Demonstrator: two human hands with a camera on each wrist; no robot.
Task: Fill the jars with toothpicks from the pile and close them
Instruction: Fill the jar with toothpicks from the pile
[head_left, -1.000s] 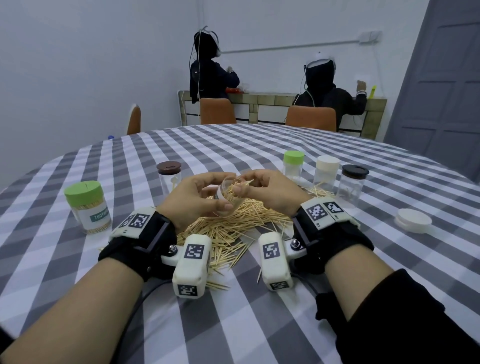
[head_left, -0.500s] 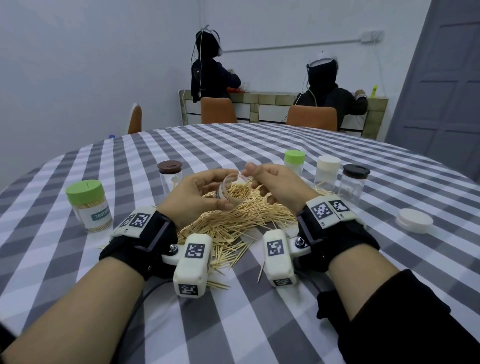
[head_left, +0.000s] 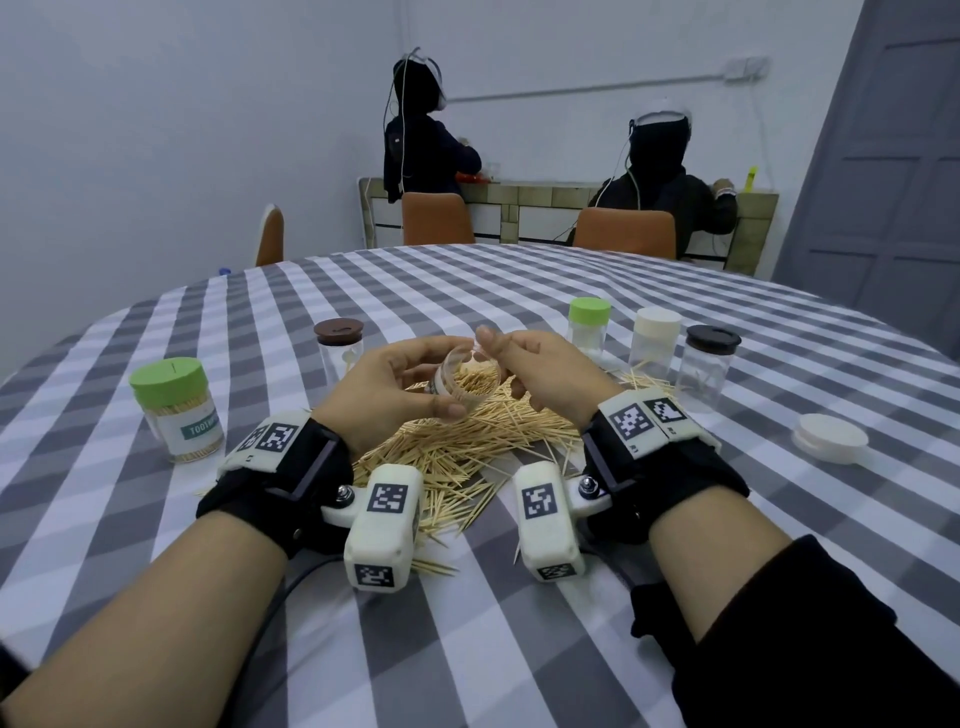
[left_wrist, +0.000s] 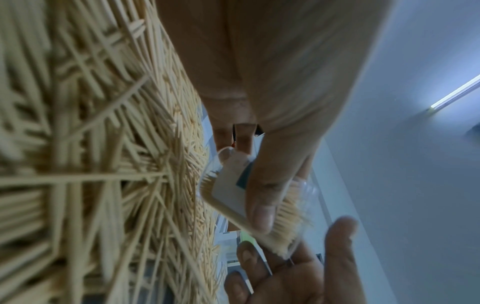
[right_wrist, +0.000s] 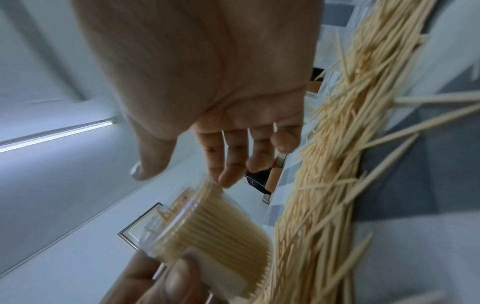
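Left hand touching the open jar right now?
Touching. The right wrist view shows the left hand's fingers wrapped round the open jar; the head view agrees.

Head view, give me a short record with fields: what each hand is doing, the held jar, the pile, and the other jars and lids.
left hand: grips open jar, tilted
right hand: at the jar's mouth, fingers relaxed, holding nothing
open jar: clear, labelled, nearly full of toothpicks
toothpick pile: loose on checked tablecloth, under hands
full green-lidded jar: left, closed
brown-lidded jars
far green-lidded jar: closed
white-lidded jar: closed
loose white lid: right
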